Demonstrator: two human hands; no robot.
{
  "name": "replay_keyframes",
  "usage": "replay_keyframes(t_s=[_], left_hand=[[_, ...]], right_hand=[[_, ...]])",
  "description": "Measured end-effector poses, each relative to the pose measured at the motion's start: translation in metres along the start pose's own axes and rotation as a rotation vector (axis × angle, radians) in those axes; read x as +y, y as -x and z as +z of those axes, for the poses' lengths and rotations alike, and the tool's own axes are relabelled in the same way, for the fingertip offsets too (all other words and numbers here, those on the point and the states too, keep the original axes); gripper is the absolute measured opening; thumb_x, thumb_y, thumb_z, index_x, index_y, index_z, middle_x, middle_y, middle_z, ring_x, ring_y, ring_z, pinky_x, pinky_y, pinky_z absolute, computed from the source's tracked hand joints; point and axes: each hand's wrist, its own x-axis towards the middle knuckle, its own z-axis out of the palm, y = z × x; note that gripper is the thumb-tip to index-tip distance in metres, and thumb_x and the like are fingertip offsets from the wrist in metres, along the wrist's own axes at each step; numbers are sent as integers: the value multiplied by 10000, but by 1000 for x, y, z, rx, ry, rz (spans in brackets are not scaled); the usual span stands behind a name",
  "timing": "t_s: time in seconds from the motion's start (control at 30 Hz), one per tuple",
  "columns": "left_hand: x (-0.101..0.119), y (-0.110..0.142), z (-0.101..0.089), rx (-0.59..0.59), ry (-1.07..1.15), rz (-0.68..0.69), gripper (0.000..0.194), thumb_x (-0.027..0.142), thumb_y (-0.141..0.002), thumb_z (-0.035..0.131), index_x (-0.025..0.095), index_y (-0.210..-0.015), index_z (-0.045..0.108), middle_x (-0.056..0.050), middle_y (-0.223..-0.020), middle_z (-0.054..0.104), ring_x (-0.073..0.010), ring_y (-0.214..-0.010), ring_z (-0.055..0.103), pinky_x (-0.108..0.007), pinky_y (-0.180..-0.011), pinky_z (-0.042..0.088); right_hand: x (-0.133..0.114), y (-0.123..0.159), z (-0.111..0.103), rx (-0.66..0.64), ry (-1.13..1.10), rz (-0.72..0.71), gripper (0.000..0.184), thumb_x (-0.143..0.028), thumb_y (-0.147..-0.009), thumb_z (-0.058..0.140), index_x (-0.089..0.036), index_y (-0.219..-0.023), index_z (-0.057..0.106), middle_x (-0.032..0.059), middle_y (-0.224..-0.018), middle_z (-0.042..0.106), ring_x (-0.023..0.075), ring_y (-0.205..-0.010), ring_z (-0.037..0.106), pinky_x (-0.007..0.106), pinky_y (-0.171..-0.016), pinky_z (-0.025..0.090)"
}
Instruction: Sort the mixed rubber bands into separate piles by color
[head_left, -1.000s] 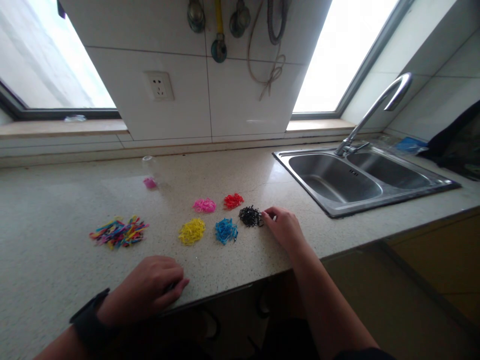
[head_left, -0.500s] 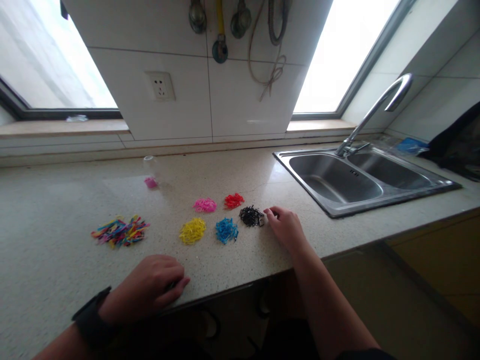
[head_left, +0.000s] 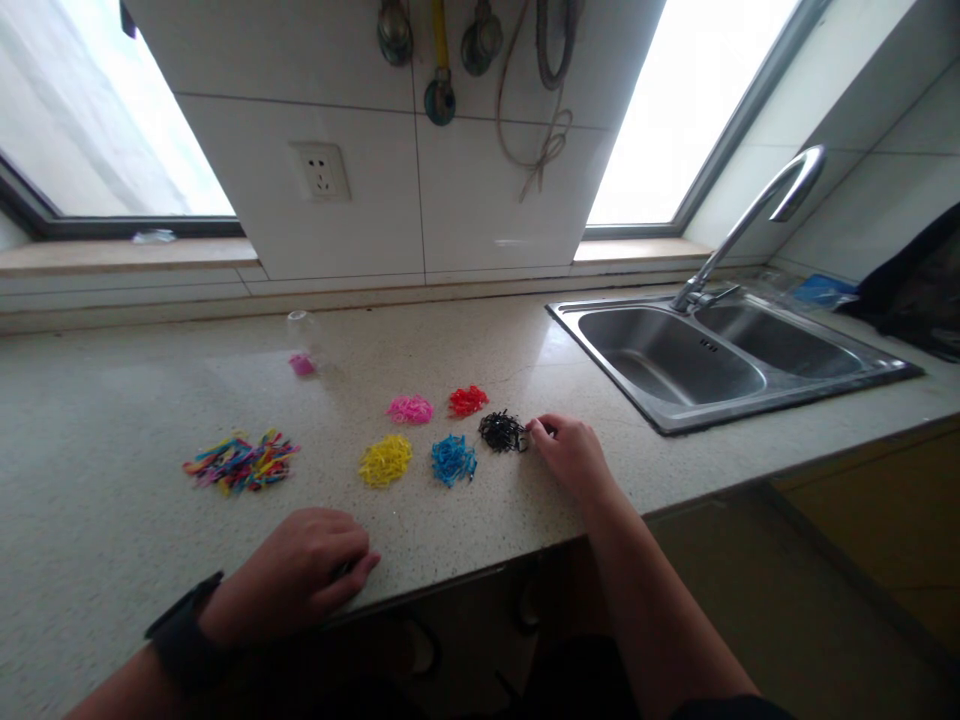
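Observation:
My right hand (head_left: pixel 568 448) rests on the counter, its thumb and fingertips drawn together at the right edge of a pile of black rubber bands (head_left: pixel 502 431). Whether a band is pinched there is too small to make out. Around that pile lie small heaps of blue rubber bands (head_left: pixel 453 460), red rubber bands (head_left: pixel 468 401), pink rubber bands (head_left: pixel 410 409) and yellow rubber bands (head_left: pixel 385 461). My left hand (head_left: pixel 311 562) lies at the counter's front edge with fingers curled in, apart from every pile. Beyond it is a mixed multicoloured heap of bands (head_left: pixel 241 463).
A clear container (head_left: pixel 304 338) with something pink at its near end lies towards the back left. On the right, a double steel sink (head_left: pixel 645 408) with a tall faucet (head_left: pixel 757 205) is set into the counter (head_left: pixel 135 400). A wall socket (head_left: pixel 321 172) is above the back edge.
My right fingertips drew slightly away from the black pile, then came back to its edge. My left hand and the piles stay in place.

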Motion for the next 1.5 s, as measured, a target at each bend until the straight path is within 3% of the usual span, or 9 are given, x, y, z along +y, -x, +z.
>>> replay_keyframes(t_s=[0.33, 0.77, 1.03, 1.2, 1.3, 1.4, 1.5], left_hand=[[1, 0, -1, 59, 34, 14, 261, 204, -971, 478, 192, -711, 501, 16, -635, 541, -130, -595, 477, -319, -583, 286], [1, 0, -1, -9, 9, -1, 289, 239, -1006, 422, 188, -728, 485, 7, -659, 550, -137, -612, 493, -312, -605, 282], [2, 0, -3, -30, 2, -18, 304, 250, -1012, 406, 186, -724, 481, 1, -658, 544, -138, -616, 487, -314, -602, 272], [1, -1, -2, -39, 15, -26, 304, 250, -1009, 410, 187, -720, 478, 0, -666, 546, -135, -623, 483, -310, -603, 274], [1, -1, -1, -39, 16, -28, 303, 250, -1007, 415, 186, -719, 481, 1, -667, 549, -134, -624, 485, -312, -604, 273], [2, -1, -2, -35, 17, -32, 304, 246, -1006, 413, 186, -716, 480, 1, -662, 545, -133, -622, 484, -314, -605, 273], [3, -2, -3, -28, 16, -31, 304, 245, -1005, 414, 185, -715, 485, 1, -660, 545, -132, -618, 483, -315, -605, 273]], right_hand=[[1, 0, 1, 2, -2, -15, 321, -393, -881, 520, -250, -836, 803, 81, -781, 766, 215, -717, 673, 316, -635, 416], [-4, 1, -4, -13, -55, 36, 333, -409, -875, 514, -239, -836, 797, 46, -673, 721, 188, -629, 619, 302, -605, 386], [4, -5, -9, -22, -332, 78, 378, -434, -856, 511, -171, -864, 783, 47, -662, 674, 167, -586, 568, 292, -568, 396], [-4, -19, -39, -195, -420, -5, 321, -419, -845, 556, -171, -830, 758, 49, -684, 674, 160, -616, 563, 280, -564, 409], [-3, -37, -51, -175, -412, -44, 289, -412, -843, 580, -179, -835, 751, 47, -695, 670, 154, -623, 548, 282, -572, 408], [11, -57, -42, -116, -460, -52, 319, -436, -852, 564, -174, -851, 746, 39, -688, 643, 151, -628, 541, 287, -587, 412], [31, -71, -21, -59, -488, 30, 367, -469, -846, 541, -157, -860, 735, 15, -624, 587, 138, -556, 488, 284, -540, 377]])
